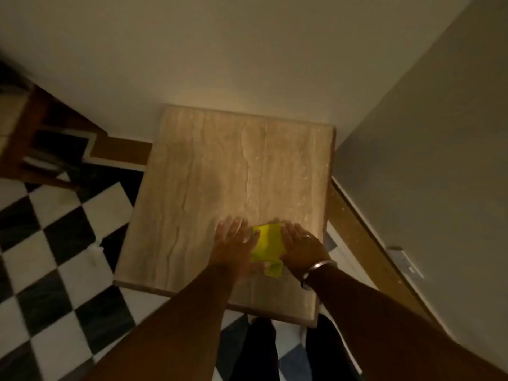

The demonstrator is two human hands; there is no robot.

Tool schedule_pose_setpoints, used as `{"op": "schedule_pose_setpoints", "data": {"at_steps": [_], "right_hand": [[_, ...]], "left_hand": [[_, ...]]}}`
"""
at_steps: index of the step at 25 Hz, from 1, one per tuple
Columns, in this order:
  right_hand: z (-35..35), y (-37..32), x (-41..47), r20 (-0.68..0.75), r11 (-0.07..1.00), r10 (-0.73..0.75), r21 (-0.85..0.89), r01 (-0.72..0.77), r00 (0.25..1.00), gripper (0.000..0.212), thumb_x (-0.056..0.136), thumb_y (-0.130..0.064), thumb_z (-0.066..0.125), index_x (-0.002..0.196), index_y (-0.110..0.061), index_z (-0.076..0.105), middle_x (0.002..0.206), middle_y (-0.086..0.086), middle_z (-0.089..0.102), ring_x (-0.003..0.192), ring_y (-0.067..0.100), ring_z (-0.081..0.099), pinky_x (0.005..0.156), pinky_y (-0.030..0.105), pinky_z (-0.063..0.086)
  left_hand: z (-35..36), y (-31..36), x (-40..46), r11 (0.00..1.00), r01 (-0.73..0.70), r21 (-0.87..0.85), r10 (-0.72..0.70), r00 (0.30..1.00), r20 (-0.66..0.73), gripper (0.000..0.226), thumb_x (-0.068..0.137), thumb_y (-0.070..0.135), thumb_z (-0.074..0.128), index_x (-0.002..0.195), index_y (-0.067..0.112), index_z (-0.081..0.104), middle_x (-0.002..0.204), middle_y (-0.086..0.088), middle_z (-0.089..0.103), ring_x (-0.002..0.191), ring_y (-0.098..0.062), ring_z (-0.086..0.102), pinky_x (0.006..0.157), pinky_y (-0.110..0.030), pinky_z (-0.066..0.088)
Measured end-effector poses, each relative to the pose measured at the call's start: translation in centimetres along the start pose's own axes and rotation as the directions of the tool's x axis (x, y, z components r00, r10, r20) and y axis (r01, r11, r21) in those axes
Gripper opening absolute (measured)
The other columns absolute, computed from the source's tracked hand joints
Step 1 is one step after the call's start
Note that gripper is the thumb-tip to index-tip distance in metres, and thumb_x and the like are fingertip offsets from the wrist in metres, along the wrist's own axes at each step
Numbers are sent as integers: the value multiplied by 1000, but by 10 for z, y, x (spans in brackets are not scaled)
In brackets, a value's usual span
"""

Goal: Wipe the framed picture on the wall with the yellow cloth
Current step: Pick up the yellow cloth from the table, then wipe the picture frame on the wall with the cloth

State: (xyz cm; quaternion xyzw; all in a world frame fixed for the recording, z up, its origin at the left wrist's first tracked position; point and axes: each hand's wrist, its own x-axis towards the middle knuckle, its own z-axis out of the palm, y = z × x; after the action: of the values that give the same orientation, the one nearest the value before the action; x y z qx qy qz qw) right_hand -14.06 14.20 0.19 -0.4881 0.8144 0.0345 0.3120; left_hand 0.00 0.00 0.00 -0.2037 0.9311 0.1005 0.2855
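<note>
Framed picture: not in view, wiping judged unstarted. Small folded yellow cloth (268, 243) lies on beige stone-topped bench (220, 166), between flat, open left hand (233, 240) and right hand (301, 244), both touching it.

The yellow cloth (268, 247) is partly covered by both hands, and the left hand (233, 244) is blurred.

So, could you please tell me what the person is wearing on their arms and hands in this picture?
Both forearms are bare, with no sleeves in view. The right hand has a ring on one of its fingers, and a pale metallic bangle circles the right wrist. The left hand shows no jewellery, though the picture is dim and slightly blurred.
</note>
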Motion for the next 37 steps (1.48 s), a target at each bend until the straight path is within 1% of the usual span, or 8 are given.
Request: {"op": "schedule_pose_setpoints", "data": {"at_steps": [6,10,12,15,20,25,31,37], "right_hand": [[47,-2,65,-260,997,67,-23,-76,963,52,83,-25,66,128,-1,53,129,21,61,120,37,58,96,45,51],[48,-3,57,-299,997,54,64,-36,953,38,82,-31,69,117,-16,62,104,12,72,89,33,70,76,42,59],[33,1,51,-254,999,-5,46,17,967,32,72,-31,78,100,-20,69,97,13,71,77,35,69,65,38,57],[-24,18,23,-59,944,23,330,-3,998,28,78,-21,70,103,-9,69,113,21,66,103,38,62,85,33,45],[-165,52,-52,-164,873,183,481,-84,969,16,77,-16,72,86,-3,69,90,19,73,88,33,66,72,33,43],[-333,84,-182,-471,907,326,401,-131,820,10,75,-14,73,82,-7,70,83,17,74,81,32,68,67,32,42],[-499,91,-418,-832,907,391,277,-316,394,13,84,-15,62,96,-9,66,92,17,72,85,37,66,73,38,47],[-616,65,-668,-971,828,235,174,-533,47,14,88,-13,58,99,-9,66,92,16,71,81,35,64,70,38,51]], "left_hand": [[49,1,67,997,57,-50,-63,991,-115,86,86,64,44,153,22,8,163,-17,3,149,-37,-3,115,-59,-11],[46,1,64,976,-85,-202,25,958,-284,46,88,51,50,126,27,60,160,-14,23,149,-39,7,117,-53,-9],[29,0,62,913,-162,-375,71,967,-244,24,84,34,62,101,21,73,151,-11,42,146,-36,22,120,-44,9],[-28,8,56,819,-252,-516,205,968,-146,20,78,20,71,97,15,72,113,-9,70,109,-28,62,87,-28,42],[-183,53,47,721,-464,-515,328,883,-336,17,73,20,75,89,17,75,84,-2,76,72,-4,60,61,-9,34],[-383,142,8,568,-749,-340,565,655,-501,20,70,20,73,90,20,75,82,0,76,71,-8,65,64,-20,48],[-603,304,-123,215,-971,-103,678,224,-700,41,71,2,70,104,26,65,85,1,75,78,-6,70,74,-18,54],[-752,456,-310,-54,-966,254,566,-239,-789,24,79,1,69,96,17,74,86,1,74,77,-14,70,72,-23,58]]}}
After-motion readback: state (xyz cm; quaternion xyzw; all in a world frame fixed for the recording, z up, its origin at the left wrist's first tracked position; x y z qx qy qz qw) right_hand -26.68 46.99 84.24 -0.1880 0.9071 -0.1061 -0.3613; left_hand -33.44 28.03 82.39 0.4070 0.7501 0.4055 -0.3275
